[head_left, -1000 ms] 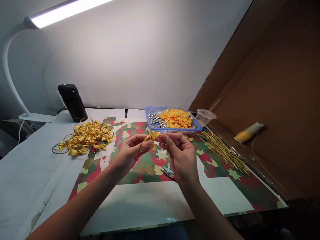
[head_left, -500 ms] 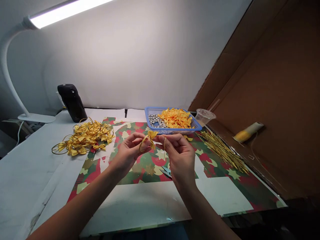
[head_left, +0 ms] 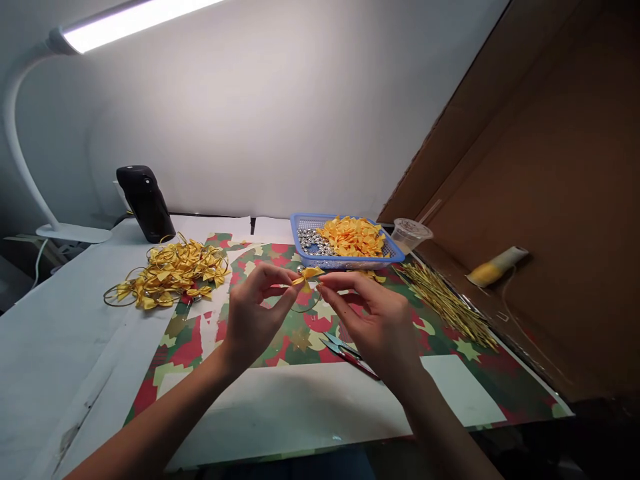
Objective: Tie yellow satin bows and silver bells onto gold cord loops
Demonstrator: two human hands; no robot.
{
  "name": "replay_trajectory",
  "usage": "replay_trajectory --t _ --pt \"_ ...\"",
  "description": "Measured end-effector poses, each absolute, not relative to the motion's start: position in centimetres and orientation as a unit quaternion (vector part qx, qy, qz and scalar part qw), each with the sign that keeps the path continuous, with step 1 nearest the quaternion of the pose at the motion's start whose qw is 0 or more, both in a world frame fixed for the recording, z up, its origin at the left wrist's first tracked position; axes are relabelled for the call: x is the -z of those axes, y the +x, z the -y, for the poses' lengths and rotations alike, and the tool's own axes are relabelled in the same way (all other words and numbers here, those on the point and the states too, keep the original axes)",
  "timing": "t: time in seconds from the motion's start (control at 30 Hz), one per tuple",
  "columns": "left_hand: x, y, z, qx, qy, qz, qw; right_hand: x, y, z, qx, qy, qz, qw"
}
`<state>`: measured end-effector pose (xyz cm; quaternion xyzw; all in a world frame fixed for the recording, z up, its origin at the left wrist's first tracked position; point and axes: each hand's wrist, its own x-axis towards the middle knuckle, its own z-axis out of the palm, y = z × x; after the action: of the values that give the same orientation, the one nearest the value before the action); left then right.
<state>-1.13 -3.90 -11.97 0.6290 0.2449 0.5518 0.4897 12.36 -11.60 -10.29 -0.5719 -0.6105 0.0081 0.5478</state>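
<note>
A small yellow ribbon bow [head_left: 307, 274] with a thin gold cord loop hanging under it is held in the air between my two hands, above the patterned paper. My left hand [head_left: 253, 312] pinches the bow's left side with thumb and forefinger. From the right, my right hand [head_left: 373, 320] pinches at the bow's middle, its other fingers loosely spread. A small silver bead seems to sit just behind the bow. Both hands hover in front of the blue basket [head_left: 300, 249].
The blue basket holds yellow bows [head_left: 353, 237] and silver beads [head_left: 311, 241]. A heap of finished bows with gold loops [head_left: 170, 270] lies at left, gold cords [head_left: 445, 300] at right. Small scissors [head_left: 345, 350] lie under my right hand. A plastic cup [head_left: 409, 233], black device [head_left: 145, 203], lamp and cardboard wall surround.
The bow has turned from hanging upright to lying level between my fingertips. My right hand has dropped and opened its lower fingers, uncovering the scissors. The cord loop now hangs below the bow.
</note>
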Motion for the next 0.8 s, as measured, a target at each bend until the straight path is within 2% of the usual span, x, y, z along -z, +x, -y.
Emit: replay_trajectory --t 0.13,0.4,0.6,0.8 --pt "12.2 -1.1 3.9 -0.545 0.631 -0.242 0.495 10.7 12.4 11.5 0.023 -0.573 0.638 0.514" --pt "12.3 -1.3 3.9 -0.540 0.649 -0.249 0.475 11.3 12.3 11.0 0.032 -0.559 0.657 0.504" --pt "12.1 -1.1 3.9 -0.536 0.615 -0.261 0.516 11.2 12.3 11.0 0.058 -0.554 0.675 0.484" --pt "12.1 -1.2 3.9 -0.536 0.637 -0.260 0.490 11.5 12.5 10.7 0.092 -0.551 0.687 0.465"
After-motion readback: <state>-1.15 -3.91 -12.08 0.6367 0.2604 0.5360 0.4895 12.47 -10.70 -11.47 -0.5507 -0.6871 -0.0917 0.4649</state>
